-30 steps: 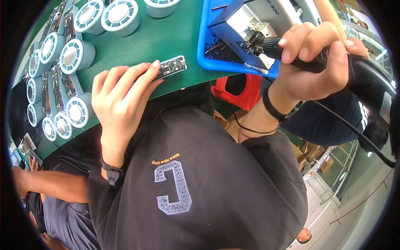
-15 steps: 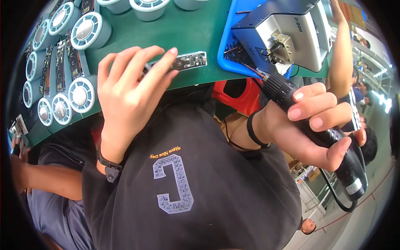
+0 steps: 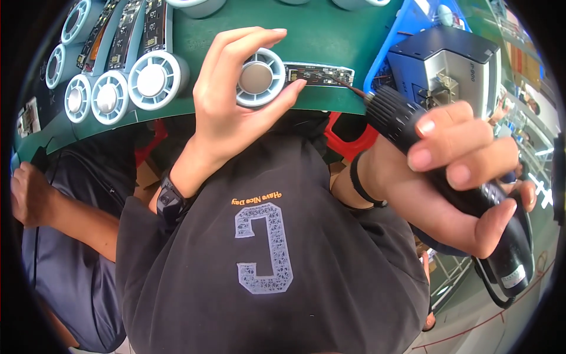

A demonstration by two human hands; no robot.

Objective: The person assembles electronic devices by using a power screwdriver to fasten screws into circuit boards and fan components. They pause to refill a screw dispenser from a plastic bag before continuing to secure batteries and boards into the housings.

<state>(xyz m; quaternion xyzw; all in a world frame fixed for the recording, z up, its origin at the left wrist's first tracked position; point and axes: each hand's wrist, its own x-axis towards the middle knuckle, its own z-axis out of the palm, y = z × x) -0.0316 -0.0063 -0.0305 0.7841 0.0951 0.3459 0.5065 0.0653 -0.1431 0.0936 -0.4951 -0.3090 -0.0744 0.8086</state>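
My left hand curls around the round, spoked end of a light-blue plastic housing, its thumb and fingers on either side. A narrow strip with a dark circuit board runs rightward from that end along the green table. In my right hand is a black electric screwdriver, the fingers wrapped round its body. Its thin bit points up and left over the right part of the circuit board. Whether the tip touches the board or carries a screw I cannot tell.
Several similar light-blue housings with boards stand at the left. To the right, a grey box-shaped screw feeder sits in a blue tray. A red stool is under the table edge. A co-worker's arm is at far left.
The screwdriver bit has gone from beside the screw feeder to over the circuit board. My left hand has turned, uncovering the housing's round end between thumb and fingers. The whole view has shifted.
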